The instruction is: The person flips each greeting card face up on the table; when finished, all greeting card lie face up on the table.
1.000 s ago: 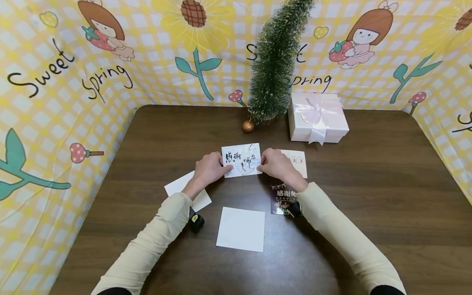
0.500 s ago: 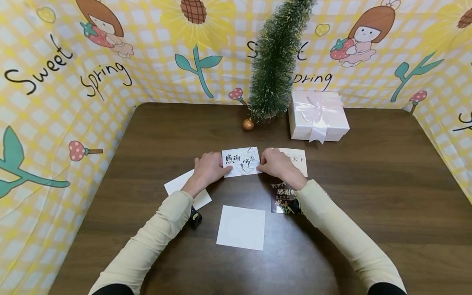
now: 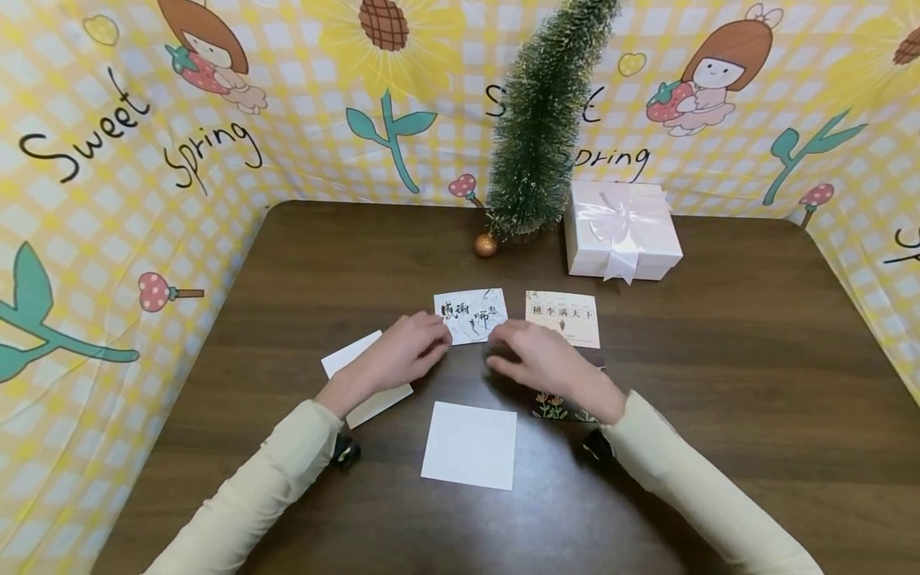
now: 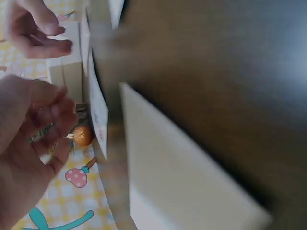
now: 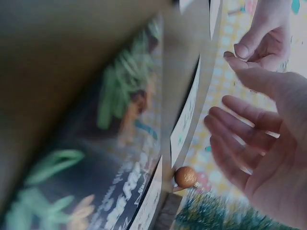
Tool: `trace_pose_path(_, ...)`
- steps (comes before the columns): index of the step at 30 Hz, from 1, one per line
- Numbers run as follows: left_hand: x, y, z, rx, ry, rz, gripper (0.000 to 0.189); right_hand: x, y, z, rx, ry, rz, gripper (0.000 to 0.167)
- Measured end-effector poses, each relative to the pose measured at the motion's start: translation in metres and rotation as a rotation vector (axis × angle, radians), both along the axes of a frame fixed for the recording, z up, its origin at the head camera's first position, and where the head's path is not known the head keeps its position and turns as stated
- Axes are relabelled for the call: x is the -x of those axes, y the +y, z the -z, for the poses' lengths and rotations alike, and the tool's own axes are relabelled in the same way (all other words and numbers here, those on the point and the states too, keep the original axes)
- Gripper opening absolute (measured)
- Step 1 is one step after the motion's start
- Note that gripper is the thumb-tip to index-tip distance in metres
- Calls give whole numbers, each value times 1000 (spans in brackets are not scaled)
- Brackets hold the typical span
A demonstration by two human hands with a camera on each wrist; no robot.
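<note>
A white greeting card (image 3: 470,315) with black brush lettering lies on the table. Just left of it hovers my left hand (image 3: 402,347), fingers loosely bent and holding nothing; the left wrist view shows this palm (image 4: 19,163) bare. My right hand (image 3: 549,355) is near the card's lower right corner, also holding nothing, its fingers (image 5: 240,148) spread in the right wrist view. A cream card (image 3: 562,315) with printed characters lies beyond the right hand. Partly hidden under that hand and wrist is a dark card (image 3: 552,406) with flower drawings.
A blank white card (image 3: 469,446) lies nearest me in the middle. Another white card (image 3: 381,405) is partly covered by my left forearm. At the back stand a green tinsel tree (image 3: 535,144), an orange bauble (image 3: 485,244) and a white gift box (image 3: 624,231) with a ribbon.
Both hands have let go of the lettered card's sides and drawn back toward me. The card, shifted slightly nearer than a second ago, stays on the table; the cream card is now uncovered.
</note>
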State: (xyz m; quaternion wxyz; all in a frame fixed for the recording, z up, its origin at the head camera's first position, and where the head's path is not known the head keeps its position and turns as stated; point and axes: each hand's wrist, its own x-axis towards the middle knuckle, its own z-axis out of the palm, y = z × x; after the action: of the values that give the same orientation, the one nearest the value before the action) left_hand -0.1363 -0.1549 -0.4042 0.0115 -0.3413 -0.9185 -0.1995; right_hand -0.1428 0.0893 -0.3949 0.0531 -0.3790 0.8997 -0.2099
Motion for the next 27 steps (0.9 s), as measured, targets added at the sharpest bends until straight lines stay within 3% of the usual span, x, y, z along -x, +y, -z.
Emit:
trace_pose_path(5, -27, -8, 1, 146, 114, 159, 12, -31, 7, 7, 0, 153, -218, 38)
trace_pose_path(10, -50, -9, 1, 249, 197, 243, 25, -58, 9, 12, -68, 235, -353, 54)
trace_pose_path(17, -67, -10, 4, 316, 245, 252, 24, -80, 15, 13, -158, 262, -416, 69)
trace_pose_path(27, -74, -4, 6, 405, 235, 245, 24, -90, 13, 7, -363, 284, -478, 86)
